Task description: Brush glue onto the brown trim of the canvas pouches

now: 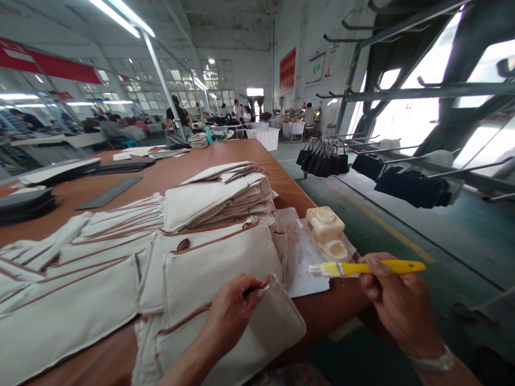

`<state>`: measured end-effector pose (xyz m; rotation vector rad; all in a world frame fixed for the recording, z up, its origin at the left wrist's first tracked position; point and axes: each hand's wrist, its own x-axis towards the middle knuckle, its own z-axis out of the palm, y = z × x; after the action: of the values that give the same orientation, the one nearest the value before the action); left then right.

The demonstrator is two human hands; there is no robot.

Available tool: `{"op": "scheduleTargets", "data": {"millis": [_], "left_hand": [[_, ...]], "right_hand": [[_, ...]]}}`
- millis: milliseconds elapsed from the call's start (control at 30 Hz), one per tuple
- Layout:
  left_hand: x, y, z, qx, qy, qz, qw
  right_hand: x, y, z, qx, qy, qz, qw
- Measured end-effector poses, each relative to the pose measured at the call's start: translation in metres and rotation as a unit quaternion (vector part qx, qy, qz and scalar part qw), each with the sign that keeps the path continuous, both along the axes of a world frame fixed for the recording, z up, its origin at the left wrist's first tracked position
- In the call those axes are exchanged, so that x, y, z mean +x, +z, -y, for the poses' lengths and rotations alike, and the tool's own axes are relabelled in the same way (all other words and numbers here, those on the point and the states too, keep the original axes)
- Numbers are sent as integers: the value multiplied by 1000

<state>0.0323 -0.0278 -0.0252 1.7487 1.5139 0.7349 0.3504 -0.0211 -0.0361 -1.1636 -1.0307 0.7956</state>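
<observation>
My left hand (235, 303) pinches the brown-trimmed upper edge of a cream fabric bag panel (277, 321) at the table's near edge. Between the fingers of my right hand (396, 297) is a yellow-handled paintbrush (362, 267), held level with its pale-coated bristles pointing left. Those bristles hover over a white paper sheet (293, 257). On that sheet, just beyond the brush, stands a stained cream plastic container (324, 228) with an open mouth facing me. Another cream panel (221, 257) with brown piping lies behind my left hand.
A stack of cream panels (225, 195) sits at mid-table, with more spread to the left. Dark flat pieces (24, 206) lie farther left on the brown tabletop (237, 153). Metal racks (414, 96) with hanging dark bags (324, 158) stand to the right. Several people work in the background.
</observation>
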Motion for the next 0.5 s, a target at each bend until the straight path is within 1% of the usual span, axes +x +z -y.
{"op": "scheduleTargets", "data": {"millis": [33, 100, 200, 267, 333, 367, 433, 500], "left_hand": [[1, 0, 1, -4, 4, 8, 1000], [3, 0, 3, -12, 9, 19, 1000], [7, 3, 7, -26, 9, 27, 999], [8, 7, 11, -33, 1, 31, 999], [9, 10, 14, -38, -5, 42, 998], [9, 11, 15, -41, -5, 49, 998], [9, 12, 17, -48, 3, 57, 997], [10, 11, 16, -51, 10, 59, 997]], "right_hand": [[-13, 7, 4, 0, 26, -41, 999], [-37, 16, 9, -1, 61, -58, 996], [-62, 20, 10, 13, 92, 14, 996], [-71, 20, 6, 37, 97, 78, 992], [-75, 21, 2, 58, 82, 130, 986], [-75, 22, 0, 69, 62, 147, 985], [-73, 26, 0, 92, 12, 164, 982], [-70, 30, 4, 112, -15, 166, 980]]}}
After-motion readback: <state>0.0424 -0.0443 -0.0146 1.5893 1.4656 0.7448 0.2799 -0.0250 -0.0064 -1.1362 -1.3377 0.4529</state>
